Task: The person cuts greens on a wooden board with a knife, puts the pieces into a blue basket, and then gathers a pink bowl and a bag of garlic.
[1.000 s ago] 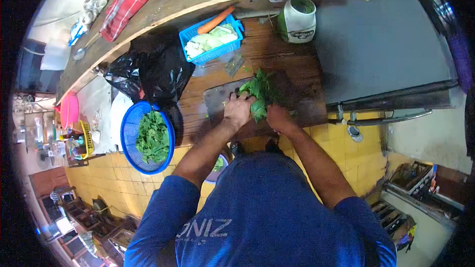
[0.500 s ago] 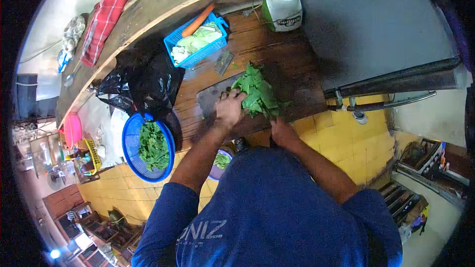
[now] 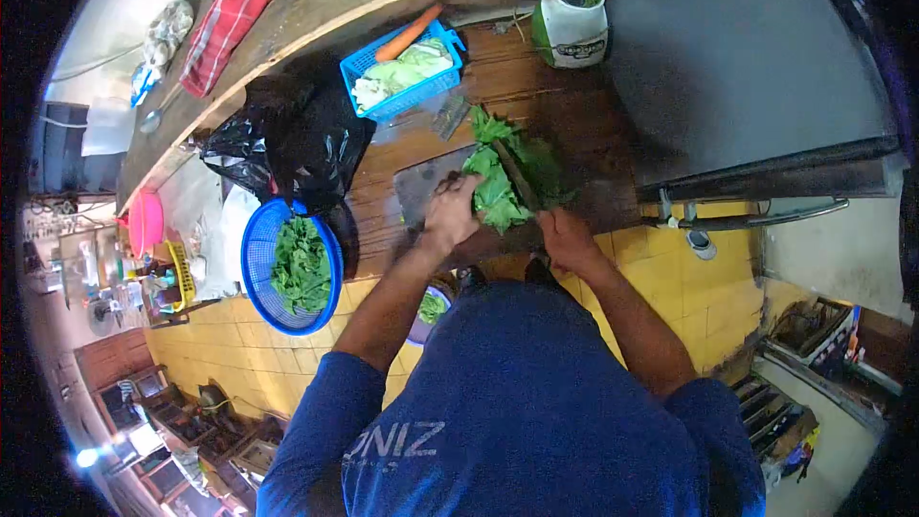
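My left hand (image 3: 453,213) presses on a bunch of green leaves (image 3: 493,193), its fingers bent over the left side. The leaves lie on a dark cutting board (image 3: 418,190) on the wooden table. My right hand (image 3: 571,237) grips a knife (image 3: 515,175), whose dark blade slants away across the leaves. More leaves lie to the right of the blade. The handle is mostly hidden in my fist.
Left of the board is a blue colander (image 3: 248,273) with leaves, beside a black plastic bag (image 3: 311,158). Behind stand a blue basket (image 3: 418,96) holding a carrot (image 3: 410,33) and pale vegetables, and a white-and-green container (image 3: 577,24). A large grey surface (image 3: 756,67) borders the right.
The knife blade now shows across the leaves, and my right hand has moved slightly right. The leaves are parted by the blade. The whole view has shifted a little.
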Tool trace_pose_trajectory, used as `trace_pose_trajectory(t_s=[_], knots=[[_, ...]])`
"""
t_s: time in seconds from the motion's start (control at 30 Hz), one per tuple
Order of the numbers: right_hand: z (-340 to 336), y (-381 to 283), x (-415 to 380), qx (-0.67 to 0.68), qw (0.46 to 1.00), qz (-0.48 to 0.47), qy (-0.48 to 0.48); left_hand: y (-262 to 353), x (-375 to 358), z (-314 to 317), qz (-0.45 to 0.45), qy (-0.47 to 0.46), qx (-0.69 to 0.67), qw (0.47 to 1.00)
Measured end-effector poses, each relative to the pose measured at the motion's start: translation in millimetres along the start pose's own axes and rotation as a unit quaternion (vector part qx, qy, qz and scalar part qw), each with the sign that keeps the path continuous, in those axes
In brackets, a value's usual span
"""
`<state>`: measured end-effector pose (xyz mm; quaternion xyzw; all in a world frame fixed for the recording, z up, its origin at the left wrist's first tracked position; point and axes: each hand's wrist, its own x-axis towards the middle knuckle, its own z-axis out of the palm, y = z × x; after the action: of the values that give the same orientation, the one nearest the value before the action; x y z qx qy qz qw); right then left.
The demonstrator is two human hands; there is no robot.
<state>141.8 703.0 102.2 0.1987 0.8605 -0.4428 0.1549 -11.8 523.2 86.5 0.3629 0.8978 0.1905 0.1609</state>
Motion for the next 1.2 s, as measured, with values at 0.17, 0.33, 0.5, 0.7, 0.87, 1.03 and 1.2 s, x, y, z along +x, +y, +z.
trace_pose_trajectory(t_s=[0.17, 0.33, 0.5, 0.7, 0.87, 1.03, 1.2], knots=[[27.4, -23.3, -10.2, -0.024, 0.998, 0.008, 0.053, -0.8, 4.1, 1.1, -0.076, -0.086, 0.013, 0.993], [26.2, -45.0, -22.8, -0.096, 0.995, -0.007, 0.012, -10.1, -0.4, 9.3, 0.012, -0.036, 0.021, 0.999], [66.6, -11.9, 40.4, -0.08, 0.996, -0.033, 0.01, -9.6, -2.7, 13.4, 0.025, -0.01, 0.052, 0.998], [19.4, -49.3, -8.2, -0.181, 0.978, -0.08, -0.059, -16.1, 4.8, 9.8, 0.013, -0.048, 0.02, 0.999], [89.6, 30.1, 41.4, -0.302, 0.934, -0.186, -0.04, -17.1, 1.5, 16.2, 0.037, -0.004, 0.029, 0.999], [101.1, 64.1, 8.2, -0.296, 0.92, -0.218, 0.136, -20.6, 5.7, 10.5, 0.043, -0.009, 0.009, 0.999], [61.6, 17.1, 48.2, -0.162, 0.985, 0.025, -0.046, -16.9, -0.3, 3.2, 0.035, -0.024, -0.024, 0.999]])
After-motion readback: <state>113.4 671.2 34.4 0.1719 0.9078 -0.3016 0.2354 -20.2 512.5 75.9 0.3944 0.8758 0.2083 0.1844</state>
